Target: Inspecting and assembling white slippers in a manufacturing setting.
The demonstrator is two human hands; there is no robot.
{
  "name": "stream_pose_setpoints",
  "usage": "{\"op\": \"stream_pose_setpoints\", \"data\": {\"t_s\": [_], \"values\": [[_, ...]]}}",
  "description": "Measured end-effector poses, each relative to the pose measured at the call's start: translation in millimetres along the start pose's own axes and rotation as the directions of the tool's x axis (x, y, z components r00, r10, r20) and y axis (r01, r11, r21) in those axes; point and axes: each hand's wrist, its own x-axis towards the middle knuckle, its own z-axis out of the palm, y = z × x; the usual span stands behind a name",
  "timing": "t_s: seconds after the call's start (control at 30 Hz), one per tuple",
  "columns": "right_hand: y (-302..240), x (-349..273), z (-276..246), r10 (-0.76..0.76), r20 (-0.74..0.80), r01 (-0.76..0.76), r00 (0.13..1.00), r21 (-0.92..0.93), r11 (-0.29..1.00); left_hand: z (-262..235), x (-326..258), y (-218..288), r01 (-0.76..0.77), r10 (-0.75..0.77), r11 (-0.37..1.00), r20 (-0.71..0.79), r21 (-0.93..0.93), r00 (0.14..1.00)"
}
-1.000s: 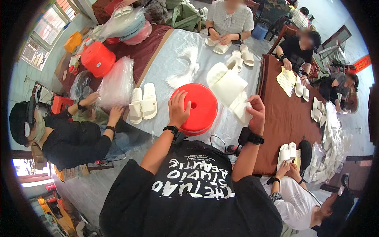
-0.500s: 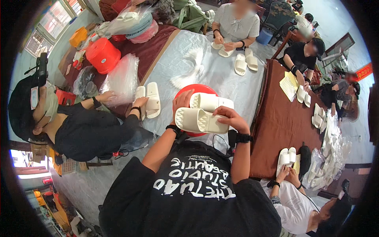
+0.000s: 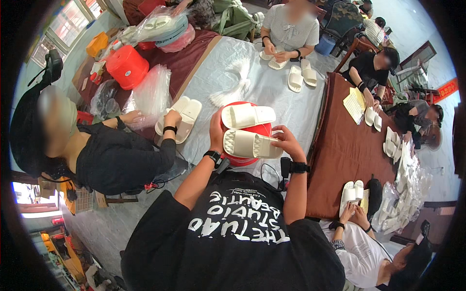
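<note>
Grey plastic sheeting (image 3: pixel 204 72) spreads beyond a round red plastic stool (image 3: pixel 264 129); over it, two cream moulded slippers (image 3: pixel 240 143) lie lengthwise left-to-right, right hand (image 3: pixel 290 144) pinching the nearer's right end, left hand (image 3: pixel 216 132) at their left ends, fingers too hidden to tell.

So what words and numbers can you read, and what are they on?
Middle black shirt: big white letters, which I won't copy out.
White shirt: print too small.
Red sign: marks too small.
Yellow papers: too small.
Red stool at left: label too small.
Slippers: none I can see.
</note>
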Motion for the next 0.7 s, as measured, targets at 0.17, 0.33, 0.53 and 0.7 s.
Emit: {"op": "stream_pose_setpoints", "data": {"t_s": [0.17,0.33,0.53,0.7], "values": [[1.4,4.7,2.5,-0.076,-0.077,0.066,0.994,-0.131,0.989,3.8,0.3,-22.5,0.187,-0.211,0.973,-0.203,-0.132,0.956],[7.7,6.0,4.6,-0.161,-0.133,0.121,0.978,-0.266,0.956,-3.8,2.3,-69.0,0.375,-0.529,0.706,-0.096,-0.602,0.843],[11.6,8.0,5.2,-0.114,-0.126,0.081,0.985,-0.243,0.967,-42.7,-83.6,-158.7,0.711,-0.716,0.697,-0.129,-0.092,0.686],[15.6,9.7,7.7,-0.083,-0.131,0.046,0.988,-0.261,0.964,-88.0,-196.9,-205.6,0.874,-0.868,0.424,-0.169,0.237,0.467]]}}
